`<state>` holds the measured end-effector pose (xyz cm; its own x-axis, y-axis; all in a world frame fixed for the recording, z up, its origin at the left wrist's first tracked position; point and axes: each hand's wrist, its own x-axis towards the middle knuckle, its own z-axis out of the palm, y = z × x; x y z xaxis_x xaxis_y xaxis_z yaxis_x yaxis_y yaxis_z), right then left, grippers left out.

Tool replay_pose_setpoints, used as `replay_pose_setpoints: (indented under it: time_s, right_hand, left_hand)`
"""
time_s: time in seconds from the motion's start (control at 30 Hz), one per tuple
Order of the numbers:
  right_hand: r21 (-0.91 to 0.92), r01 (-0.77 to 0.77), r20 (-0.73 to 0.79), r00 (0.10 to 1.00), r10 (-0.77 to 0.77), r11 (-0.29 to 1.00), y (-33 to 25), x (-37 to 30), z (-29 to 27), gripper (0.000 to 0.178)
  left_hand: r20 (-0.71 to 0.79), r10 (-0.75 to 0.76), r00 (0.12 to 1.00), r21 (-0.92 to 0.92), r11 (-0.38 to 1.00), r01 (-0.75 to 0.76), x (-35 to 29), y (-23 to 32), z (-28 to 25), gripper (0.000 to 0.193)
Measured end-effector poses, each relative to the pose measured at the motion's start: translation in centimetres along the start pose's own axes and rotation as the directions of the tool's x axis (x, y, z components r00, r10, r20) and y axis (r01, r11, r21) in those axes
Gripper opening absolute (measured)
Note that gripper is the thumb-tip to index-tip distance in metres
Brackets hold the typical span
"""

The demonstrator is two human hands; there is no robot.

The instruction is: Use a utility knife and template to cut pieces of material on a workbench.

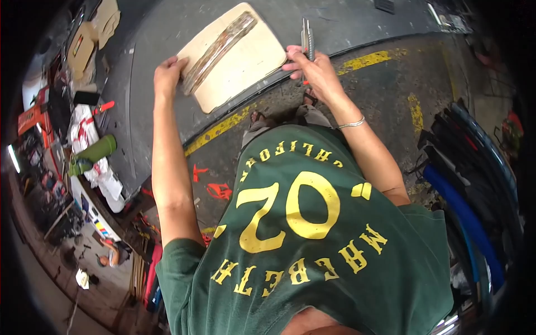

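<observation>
A pale wooden panel [234, 78] with rounded corners lies at the near edge of the dark grey worktable [148, 53]. Diagonally across it runs a long, glossy brown strip [220, 50] that looks covered in clear plastic. My left hand [169, 78] is closed at the panel's left edge, beside the strip's lower end, fingers pinched on the rim. In my right hand [317, 71] is a silver utility knife [307, 39], pointing up and away from me. That hand's fingertips are at the panel's right edge; whether they touch it, I cannot tell.
On the table's left lie a green roll [94, 153], white plastic wrapping [82, 125], an orange-handled tool [104, 106] and more tan panels [81, 51]. Dark and blue curved pieces [463, 218] are stacked at my right. A person [111, 253] is farther off at the left.
</observation>
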<state>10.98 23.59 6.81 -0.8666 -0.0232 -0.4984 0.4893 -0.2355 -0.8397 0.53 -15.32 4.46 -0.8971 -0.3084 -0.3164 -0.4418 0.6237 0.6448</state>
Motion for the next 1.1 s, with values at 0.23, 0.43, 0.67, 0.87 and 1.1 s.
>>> replay_pose_setpoints:
  time_s: [0.23, 0.43, 0.67, 0.87, 1.1]
  right_hand:
    - [-0.610, 0.150, -0.089, 0.963, -0.255, 0.778, -0.3, 0.4, 0.0, 0.039]
    - [-0.756, 0.108, -0.168, 0.921, -0.352, 0.645, 0.0, 0.9, -1.2, 0.041]
    - [-0.690, 0.047, -0.253, 0.919, -0.302, 0.722, 0.1, 1.7, -3.1, 0.041]
    - [-0.493, -0.009, -0.319, 0.932, -0.171, 0.870, -1.2, 0.4, -2.9, 0.034]
    - [-0.289, 0.029, -0.326, 0.937, -0.127, 0.957, -0.2, 0.0, -4.0, 0.033]
  left_hand:
    - [0.014, 0.267, 0.964, 0.542, 0.808, -0.232, -0.9, 1.4, 1.7, 0.057]
    - [-0.013, 0.389, 0.921, 0.657, 0.698, -0.285, -3.8, 4.1, 4.6, 0.051]
    - [-0.026, 0.419, 0.908, 0.517, 0.783, -0.347, -3.9, 4.7, 6.0, 0.050]
    - [0.133, 0.083, 0.988, -0.471, 0.882, -0.010, -1.5, 3.8, 4.5, 0.048]
    - [0.244, -0.011, 0.970, -0.649, 0.741, 0.172, -4.9, 3.1, 4.1, 0.044]
